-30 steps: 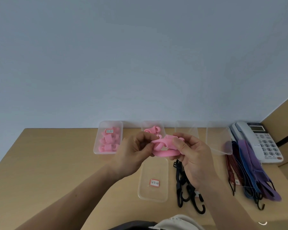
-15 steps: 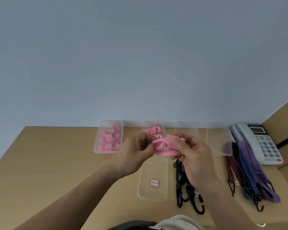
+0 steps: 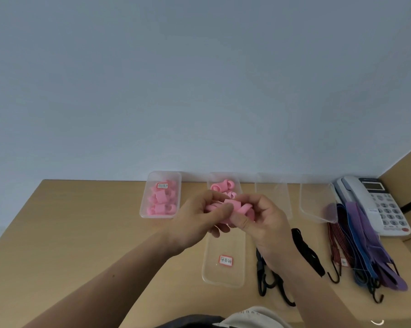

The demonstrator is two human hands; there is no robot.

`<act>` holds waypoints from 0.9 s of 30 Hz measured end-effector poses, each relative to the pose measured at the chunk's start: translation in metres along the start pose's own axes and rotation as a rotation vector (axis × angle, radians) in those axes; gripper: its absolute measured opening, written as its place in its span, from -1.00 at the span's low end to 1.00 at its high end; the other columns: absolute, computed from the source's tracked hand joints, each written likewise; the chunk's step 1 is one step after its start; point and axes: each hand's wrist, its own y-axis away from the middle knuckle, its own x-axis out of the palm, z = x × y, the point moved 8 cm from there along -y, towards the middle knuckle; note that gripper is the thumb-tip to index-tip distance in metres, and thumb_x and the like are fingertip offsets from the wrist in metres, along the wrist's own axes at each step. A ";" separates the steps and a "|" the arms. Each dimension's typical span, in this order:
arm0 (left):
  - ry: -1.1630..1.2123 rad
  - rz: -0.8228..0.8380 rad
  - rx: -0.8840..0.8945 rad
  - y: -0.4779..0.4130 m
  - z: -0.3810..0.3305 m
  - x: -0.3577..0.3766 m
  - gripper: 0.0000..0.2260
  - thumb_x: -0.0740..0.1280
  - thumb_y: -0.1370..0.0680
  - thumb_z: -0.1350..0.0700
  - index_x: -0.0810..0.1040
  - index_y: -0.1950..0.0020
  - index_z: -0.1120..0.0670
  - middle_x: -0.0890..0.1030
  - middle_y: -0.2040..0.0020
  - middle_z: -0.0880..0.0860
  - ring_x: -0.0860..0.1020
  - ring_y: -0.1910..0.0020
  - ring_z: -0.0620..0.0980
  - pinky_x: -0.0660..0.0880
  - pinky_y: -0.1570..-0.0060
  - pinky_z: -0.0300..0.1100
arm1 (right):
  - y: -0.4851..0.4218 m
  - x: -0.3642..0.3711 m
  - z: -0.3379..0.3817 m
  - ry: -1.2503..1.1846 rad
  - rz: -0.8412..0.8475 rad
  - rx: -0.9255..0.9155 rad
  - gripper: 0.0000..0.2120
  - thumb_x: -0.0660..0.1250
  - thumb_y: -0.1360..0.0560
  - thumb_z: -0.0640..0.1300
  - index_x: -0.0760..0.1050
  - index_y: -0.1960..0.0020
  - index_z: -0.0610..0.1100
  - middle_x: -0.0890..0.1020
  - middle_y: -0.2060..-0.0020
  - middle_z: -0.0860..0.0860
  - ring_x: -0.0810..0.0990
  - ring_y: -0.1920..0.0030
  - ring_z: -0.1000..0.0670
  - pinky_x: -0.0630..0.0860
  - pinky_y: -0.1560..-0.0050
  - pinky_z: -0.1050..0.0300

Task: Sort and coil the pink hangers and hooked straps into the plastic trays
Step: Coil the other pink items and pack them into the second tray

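Note:
Both hands hold one pink hanger strap [image 3: 238, 208] above the long clear tray [image 3: 223, 275] at the table's middle. My left hand [image 3: 197, 221] pinches its left end, and my right hand [image 3: 263, 221] curls round its right loop. Coiled pink pieces [image 3: 222, 185] lie at the far end of that tray. A shorter tray [image 3: 160, 197] to the left is filled with several coiled pink pieces. Black hooked straps [image 3: 301, 252] lie on the table under my right forearm. Red, blue and purple hooked straps [image 3: 363, 242] lie in a bundle further right.
Two clear trays [image 3: 273, 195] [image 3: 317, 202] stand against the wall behind the straps. A white desk phone [image 3: 377, 202] sits at the far right beside a wooden side panel. The wooden table [image 3: 81, 233] runs left to its edge.
The hands have drawn closer together and bunched the pink strap into a tighter coil; the open loop seen earlier is now folded between the fingers.

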 end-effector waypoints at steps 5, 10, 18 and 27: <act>0.054 -0.050 0.011 0.002 0.009 -0.017 -0.78 0.39 -0.57 0.08 0.58 -0.14 0.18 0.68 0.21 0.13 0.65 0.26 0.06 0.56 0.28 -0.18 | -0.003 0.005 -0.007 0.126 -0.059 0.029 -0.62 0.61 -0.19 -0.01 0.65 0.02 0.10 0.70 0.04 -0.04 0.68 0.00 -0.12 0.63 -0.04 -0.04; 0.103 -0.144 0.019 0.004 0.013 -0.037 -0.64 0.41 -0.45 -0.08 0.64 -0.06 0.17 0.65 0.33 0.17 0.60 0.38 0.04 0.52 0.35 -0.19 | -0.003 0.017 -0.012 0.094 -0.034 0.010 -0.72 0.50 -0.31 0.01 0.66 -0.02 0.15 0.71 0.05 0.01 0.69 0.16 -0.01 0.61 0.12 0.18; 0.211 -0.113 0.006 0.005 0.018 -0.057 -0.59 0.36 -0.47 -0.06 0.62 -0.08 0.28 0.62 0.33 0.10 0.57 0.39 0.01 0.52 0.39 -0.20 | -0.010 0.026 -0.022 0.041 -0.101 -0.028 -0.67 0.34 -0.49 -0.42 0.66 -0.01 -0.02 0.73 0.13 -0.08 0.68 0.28 -0.06 0.62 0.20 0.17; 0.232 -0.100 -0.032 0.001 0.036 -0.069 -0.62 0.38 -0.46 -0.11 0.66 0.00 0.21 0.64 0.32 0.15 0.58 0.39 0.02 0.52 0.39 -0.20 | -0.010 0.039 -0.040 0.097 -0.145 -0.035 -0.92 0.34 -0.50 -0.32 0.52 0.00 -0.25 0.68 0.25 -0.10 0.62 0.34 -0.07 0.58 0.27 0.14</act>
